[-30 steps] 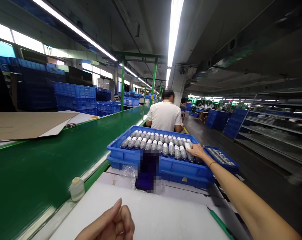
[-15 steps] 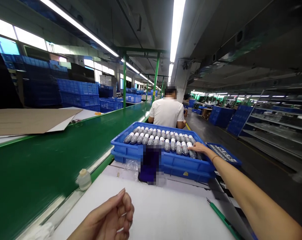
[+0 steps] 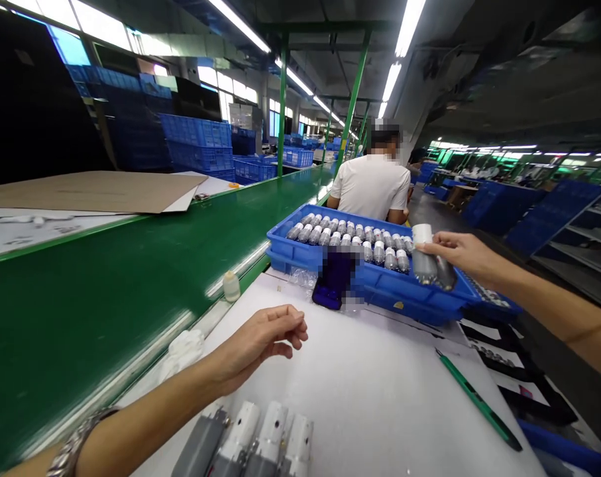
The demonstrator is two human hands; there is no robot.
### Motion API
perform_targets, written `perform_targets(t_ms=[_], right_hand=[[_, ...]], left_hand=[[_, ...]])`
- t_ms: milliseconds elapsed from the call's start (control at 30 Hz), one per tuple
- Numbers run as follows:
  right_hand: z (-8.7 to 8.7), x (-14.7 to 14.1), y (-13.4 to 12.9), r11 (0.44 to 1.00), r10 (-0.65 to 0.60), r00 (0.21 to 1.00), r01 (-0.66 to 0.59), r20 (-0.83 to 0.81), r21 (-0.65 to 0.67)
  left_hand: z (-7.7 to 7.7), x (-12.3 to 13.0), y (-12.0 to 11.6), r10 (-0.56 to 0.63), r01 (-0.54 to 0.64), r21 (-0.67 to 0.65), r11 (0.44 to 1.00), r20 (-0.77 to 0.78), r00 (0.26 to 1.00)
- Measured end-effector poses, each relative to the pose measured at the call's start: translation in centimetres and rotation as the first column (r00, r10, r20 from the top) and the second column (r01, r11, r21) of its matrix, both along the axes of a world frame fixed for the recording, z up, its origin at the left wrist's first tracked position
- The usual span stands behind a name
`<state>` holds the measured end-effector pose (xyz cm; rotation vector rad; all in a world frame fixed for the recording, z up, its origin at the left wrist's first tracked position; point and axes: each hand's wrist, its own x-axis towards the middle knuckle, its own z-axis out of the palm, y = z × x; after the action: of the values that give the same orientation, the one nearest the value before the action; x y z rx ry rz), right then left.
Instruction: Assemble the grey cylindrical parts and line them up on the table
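My right hand (image 3: 466,255) holds a grey cylindrical part with a white end (image 3: 423,255) between thumb and fingers, above the near right corner of a blue tray (image 3: 409,297). A second, darker cylinder (image 3: 446,273) shows just behind it, apparently in the same grip. Rows of similar cylinders (image 3: 350,232) lie in the tray. My left hand (image 3: 265,341) hovers over the white table surface (image 3: 380,377), fingers loosely curled and apart, with nothing in it. Below it, several grey-and-white cylinders (image 3: 265,437) lie side by side.
A green pen-shaped tool (image 3: 479,401) rests at the table's right. A dark device (image 3: 332,285), partly blurred out, leans on the tray's front. A small bottle (image 3: 231,286) stands beside the green conveyor belt (image 3: 156,278). Beyond the tray sits a person in a white shirt (image 3: 372,185).
My right hand has lifted the grey cylinder up from the tray. My left hand has moved forward and turned palm down. The view has swung left and down, revealing the cylinders on the table.
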<state>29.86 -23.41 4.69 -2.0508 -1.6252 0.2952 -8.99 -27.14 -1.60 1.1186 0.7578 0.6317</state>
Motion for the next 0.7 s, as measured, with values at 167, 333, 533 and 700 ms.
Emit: perform_targets(t_ms=[167,333,533,700], right_hand=[[-3.8,-11.5,-8.7,0.923,0.132,0.904,-0.262,-0.406,-0.283],[-8.6,-18.2,-12.0,0.893,0.007,0.900,-0.201,-0.435,-0.402],[-9.6,-20.0,-11.8,0.874,-0.069,0.942,-0.102,-0.329,-0.476],[-8.9,-19.7,-12.7,0.846,-0.031,0.927,-0.174,-0.373,-0.504]], left_hand=[[-1.7,0.7,-0.9,-0.080,0.150,0.284,0.947,-0.245,0.966],[-3.7,1.9,-2.0,-0.048,0.237,0.474,0.848,-0.376,0.925],[-4.7,2.6,-2.0,-0.062,0.326,0.468,0.821,-0.495,0.867],[-5.4,3.0,-1.1,-0.111,0.377,0.391,0.840,-0.555,0.824]])
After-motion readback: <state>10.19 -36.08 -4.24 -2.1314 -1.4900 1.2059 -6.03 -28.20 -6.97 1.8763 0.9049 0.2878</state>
